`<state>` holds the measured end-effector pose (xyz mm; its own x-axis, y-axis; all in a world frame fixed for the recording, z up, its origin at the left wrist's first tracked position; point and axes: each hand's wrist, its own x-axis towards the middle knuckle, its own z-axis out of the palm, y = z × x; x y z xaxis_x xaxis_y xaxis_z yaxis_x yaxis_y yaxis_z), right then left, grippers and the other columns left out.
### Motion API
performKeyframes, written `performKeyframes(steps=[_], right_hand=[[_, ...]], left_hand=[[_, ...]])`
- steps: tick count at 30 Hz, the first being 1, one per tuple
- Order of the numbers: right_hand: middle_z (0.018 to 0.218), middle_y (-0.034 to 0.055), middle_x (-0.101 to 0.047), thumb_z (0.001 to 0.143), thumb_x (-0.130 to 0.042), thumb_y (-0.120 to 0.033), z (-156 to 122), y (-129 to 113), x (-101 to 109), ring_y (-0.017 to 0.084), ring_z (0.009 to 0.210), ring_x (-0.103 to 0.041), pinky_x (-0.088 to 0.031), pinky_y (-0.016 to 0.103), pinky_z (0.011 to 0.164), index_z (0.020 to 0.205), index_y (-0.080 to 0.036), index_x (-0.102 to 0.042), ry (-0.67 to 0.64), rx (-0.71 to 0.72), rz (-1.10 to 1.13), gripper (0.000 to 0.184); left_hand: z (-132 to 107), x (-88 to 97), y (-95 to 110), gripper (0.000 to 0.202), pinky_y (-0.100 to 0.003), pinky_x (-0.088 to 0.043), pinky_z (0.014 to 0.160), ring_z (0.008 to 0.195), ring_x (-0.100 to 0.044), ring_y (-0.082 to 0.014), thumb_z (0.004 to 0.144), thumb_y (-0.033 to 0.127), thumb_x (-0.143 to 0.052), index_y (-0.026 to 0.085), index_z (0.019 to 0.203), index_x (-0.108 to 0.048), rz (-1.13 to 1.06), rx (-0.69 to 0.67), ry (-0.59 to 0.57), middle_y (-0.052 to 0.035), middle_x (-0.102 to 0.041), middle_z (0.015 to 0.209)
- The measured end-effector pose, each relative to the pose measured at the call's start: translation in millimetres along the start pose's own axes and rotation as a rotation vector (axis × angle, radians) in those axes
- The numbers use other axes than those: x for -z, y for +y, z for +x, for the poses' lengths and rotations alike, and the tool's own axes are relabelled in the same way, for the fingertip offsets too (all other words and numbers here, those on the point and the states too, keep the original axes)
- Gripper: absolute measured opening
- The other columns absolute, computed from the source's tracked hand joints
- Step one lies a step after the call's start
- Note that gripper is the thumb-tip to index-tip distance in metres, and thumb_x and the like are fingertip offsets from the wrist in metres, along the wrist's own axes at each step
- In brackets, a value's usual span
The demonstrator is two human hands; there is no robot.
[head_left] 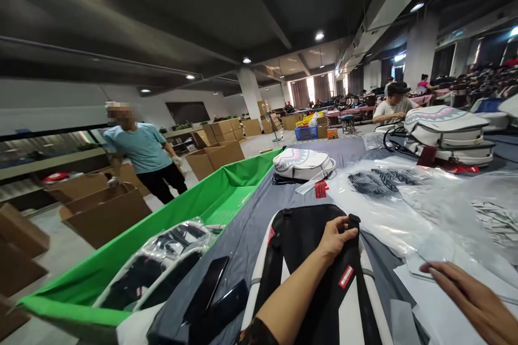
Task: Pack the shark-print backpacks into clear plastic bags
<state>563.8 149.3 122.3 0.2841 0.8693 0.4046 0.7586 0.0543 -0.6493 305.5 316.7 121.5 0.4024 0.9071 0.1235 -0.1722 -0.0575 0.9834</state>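
A black and white backpack (311, 269) lies on the grey-covered table in front of me, its strap side up, with a small red label (346, 277) on one strap. My left hand (338, 234) is closed on the top of the right-hand shoulder strap, by a black buckle (353, 220). To the right, my right hand (469, 294) is partly out of frame, its fingers stretched out over white sheets (429, 296). Its fingertips are close to a small clear packet (418, 265); whether they touch it I cannot tell.
Clear plastic bags (376, 188) spread over the right side. A white backpack (303, 163) with red tags lies farther back, and stacked ones (447, 129) stand right. Two dark phones (208, 285) lie left, beside a green bin (121, 259) holding bagged backpacks. A person (143, 153) stands by cartons.
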Motion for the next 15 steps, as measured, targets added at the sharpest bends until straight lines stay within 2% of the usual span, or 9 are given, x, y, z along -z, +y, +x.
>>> performKeyframes(steps=[3,5,10,15], right_hand=[[0.083,0.0039,-0.07,0.092,-0.031,-0.076,19.7,-42.3,-29.0,0.024,0.076,-0.068,-0.053,0.032,0.064,0.08,-0.03,-0.055,-0.146,0.006,0.049,0.054],[0.076,0.0028,-0.067,0.093,-0.026,-0.071,38.4,-54.6,-48.0,0.025,0.071,-0.066,-0.047,0.032,0.059,0.077,-0.029,-0.048,-0.164,0.02,-0.019,0.05],[0.073,0.002,-0.066,0.093,-0.024,-0.066,70.0,-52.9,-82.3,0.028,0.075,-0.068,-0.041,0.033,0.062,0.079,-0.03,-0.044,-0.247,0.036,-0.138,0.043],[0.072,0.0019,-0.066,0.094,-0.025,-0.068,76.7,-55.7,-94.2,0.026,0.075,-0.068,-0.043,0.032,0.064,0.077,-0.029,-0.044,-0.253,0.071,-0.093,0.046]], left_hand=[[5.3,-1.1,-8.5,0.066,-0.033,-0.05,0.085,0.087,-0.063,-0.0197,0.055,0.055,-0.094,0.015,0.104,-0.079,0.046,-0.024,0.027,-0.0059,-0.072,0.089],[8.0,-2.3,-13.0,0.06,-0.034,-0.051,0.086,0.086,-0.063,-0.0199,0.056,0.049,-0.095,0.016,0.103,-0.079,0.084,-0.036,0.043,-0.0045,-0.072,0.087],[10.4,-6.2,-20.4,0.051,-0.035,-0.051,0.087,0.081,-0.062,-0.0183,0.059,0.039,-0.094,0.016,0.103,-0.078,0.164,-0.054,0.069,-0.0012,-0.069,0.081],[9.8,-5.8,-22.4,0.046,-0.032,-0.05,0.085,0.08,-0.06,-0.017,0.064,0.034,-0.09,0.016,0.105,-0.078,0.232,-0.065,0.057,0.0004,-0.067,0.079]])
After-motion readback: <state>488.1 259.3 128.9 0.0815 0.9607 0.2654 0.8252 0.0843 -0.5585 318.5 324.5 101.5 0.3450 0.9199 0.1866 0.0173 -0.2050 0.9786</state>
